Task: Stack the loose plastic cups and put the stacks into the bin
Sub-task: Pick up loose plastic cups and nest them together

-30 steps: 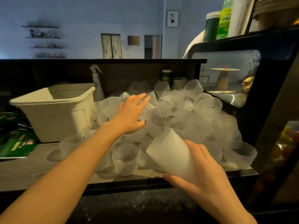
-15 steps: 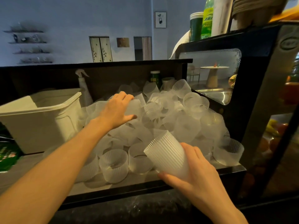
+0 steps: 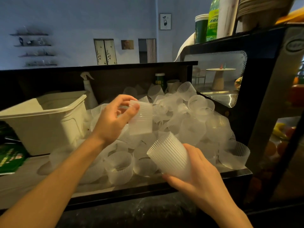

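We see a dark display cabinet (image 3: 263, 99) filling the right side, and against its glass a wide heap of loose cups (image 3: 189, 116) spread over the counter (image 3: 19, 183), ribbed translucent plastic lying every way, some on their sides, some mouth up along the front edge; left of the heap stands the cream bin (image 3: 46, 122), open at the top, its inside mostly hidden from us, so we cannot tell what it holds; a spray bottle (image 3: 89, 91) rises just behind its far corner; our right hand (image 3: 195, 175) is wrapped round the base of a held cup (image 3: 169, 155), whose long axis tilts up and to the left, mouth pointing toward the heap and the other hand; our left hand (image 3: 113, 119) hangs above the heap's middle and pinches a second cup (image 3: 141, 119) between thumb and fingertips near its upper end, its long axis close to upright, which end is the mouth being unclear; the two cups are near each other but apart, the second cup above and left of the held cup.
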Available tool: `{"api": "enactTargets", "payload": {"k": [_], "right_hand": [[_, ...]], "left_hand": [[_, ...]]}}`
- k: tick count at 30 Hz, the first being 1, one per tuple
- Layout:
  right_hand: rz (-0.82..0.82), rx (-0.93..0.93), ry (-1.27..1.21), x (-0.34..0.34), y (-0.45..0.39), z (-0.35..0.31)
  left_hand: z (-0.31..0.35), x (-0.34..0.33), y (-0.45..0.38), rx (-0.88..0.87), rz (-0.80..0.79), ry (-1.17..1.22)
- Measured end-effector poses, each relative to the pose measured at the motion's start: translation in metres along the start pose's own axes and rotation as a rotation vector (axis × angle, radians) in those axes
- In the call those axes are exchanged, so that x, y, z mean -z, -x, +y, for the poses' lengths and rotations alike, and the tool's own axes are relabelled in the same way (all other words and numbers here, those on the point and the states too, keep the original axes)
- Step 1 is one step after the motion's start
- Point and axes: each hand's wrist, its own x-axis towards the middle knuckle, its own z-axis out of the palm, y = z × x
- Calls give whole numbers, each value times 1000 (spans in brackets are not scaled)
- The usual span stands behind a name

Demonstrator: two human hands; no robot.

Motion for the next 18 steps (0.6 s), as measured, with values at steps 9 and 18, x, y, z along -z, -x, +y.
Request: {"api": "enactTargets", "payload": {"k": [9, 18], "right_hand": [[43, 89, -11, 5, 5, -3], [92, 13, -83, 14, 23, 14]], "left_hand": [[21, -42, 41, -38, -384, -103], [21, -77, 44, 115, -357, 174]]}}
